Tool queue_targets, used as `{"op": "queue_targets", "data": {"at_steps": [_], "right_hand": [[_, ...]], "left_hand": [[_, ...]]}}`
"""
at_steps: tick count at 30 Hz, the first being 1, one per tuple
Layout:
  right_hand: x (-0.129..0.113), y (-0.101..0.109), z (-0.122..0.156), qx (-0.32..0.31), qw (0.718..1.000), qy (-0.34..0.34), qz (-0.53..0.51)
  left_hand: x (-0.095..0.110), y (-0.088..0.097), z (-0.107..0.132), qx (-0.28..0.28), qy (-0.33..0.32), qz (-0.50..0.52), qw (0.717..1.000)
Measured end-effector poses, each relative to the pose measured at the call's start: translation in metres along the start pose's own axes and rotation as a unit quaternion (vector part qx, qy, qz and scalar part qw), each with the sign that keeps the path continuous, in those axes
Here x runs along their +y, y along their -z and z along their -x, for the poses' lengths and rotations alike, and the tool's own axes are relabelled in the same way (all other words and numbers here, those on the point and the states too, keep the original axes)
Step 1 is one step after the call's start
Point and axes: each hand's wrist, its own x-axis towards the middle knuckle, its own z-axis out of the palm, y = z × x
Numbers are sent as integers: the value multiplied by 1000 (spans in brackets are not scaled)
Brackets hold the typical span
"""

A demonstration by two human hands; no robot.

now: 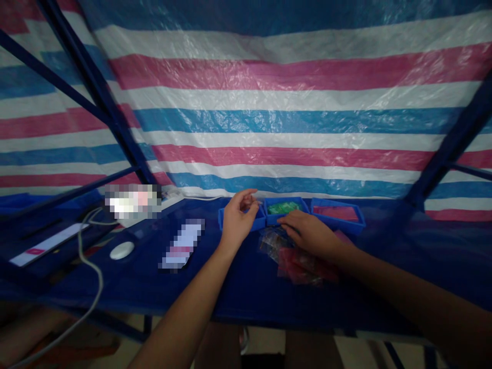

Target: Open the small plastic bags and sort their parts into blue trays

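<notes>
My left hand (239,214) is over the left blue tray (260,224), with thumb and fingers curled together. Something small and pale may be at its fingertips, too small to name. In the middle blue tray (273,219) lie green pieces (284,207). Close to that tray's front wall is my right hand (307,230), its fingers bent and closed above clear plastic packets (273,245); what they grip, if anything, is hidden. Red plastic packets (302,269) lie in a loose pile below this hand. The right blue tray (355,225) contains flat red pieces (335,212).
A phone (182,246) lies left of my left arm, with a white round object (122,250) beyond it. A white cable (80,241) runs over the table edge. Blue metal posts (115,123) and a striped plastic sheet (292,118) stand behind the blue table (246,297).
</notes>
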Motion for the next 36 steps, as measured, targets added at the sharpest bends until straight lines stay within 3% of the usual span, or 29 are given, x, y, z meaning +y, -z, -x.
{"op": "queue_targets", "data": {"at_steps": [5, 10, 21, 30, 33, 36], "right_hand": [[-20, 6, -29, -142, 982, -54, 110], [-32, 2, -43, -190, 963, -81, 171], [-31, 4, -43, -193, 954, -112, 198], [-31, 11, -46, -200, 955, -66, 209], [-30, 21, -41, -163, 965, -73, 194], [-23, 29, -27, -62, 990, -77, 103]], "left_hand": [[-2, -1, -1, 4, 66, 84, 994], [-1, -3, -2, 5, 99, 166, 981], [12, -4, 0, -49, 125, 215, 967], [16, -6, 2, -82, 154, 227, 958], [17, -6, 3, -86, 156, 232, 956], [19, -7, 5, -95, 152, 239, 954]]}}
